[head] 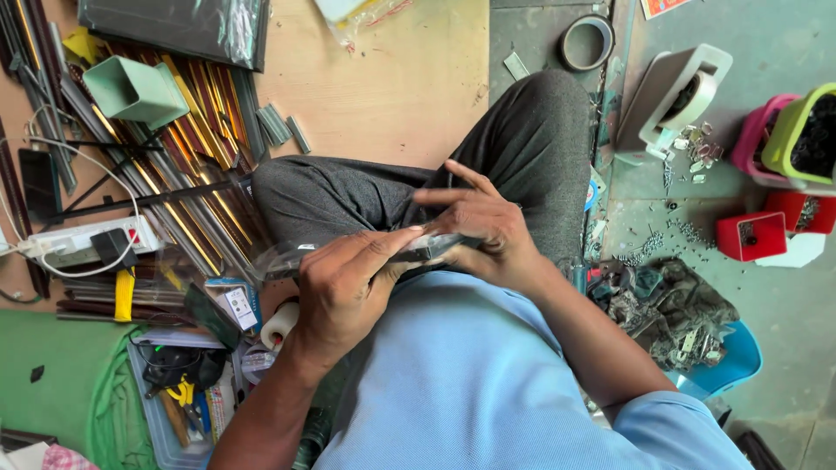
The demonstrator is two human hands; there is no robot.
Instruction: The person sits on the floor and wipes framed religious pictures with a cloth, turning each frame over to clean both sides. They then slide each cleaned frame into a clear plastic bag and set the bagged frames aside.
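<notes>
Both hands grip one thin dark strip in clear wrap, held across the lap: left hand pinches its middle, right hand clasps the far end. Metal strips lie left.

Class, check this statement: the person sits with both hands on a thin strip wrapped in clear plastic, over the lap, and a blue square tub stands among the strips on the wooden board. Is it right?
Not quite. In the head view, both hands, left hand and right hand, do grip the plastic-wrapped strip, but the square tub among the strips is pale green, not blue.
</notes>
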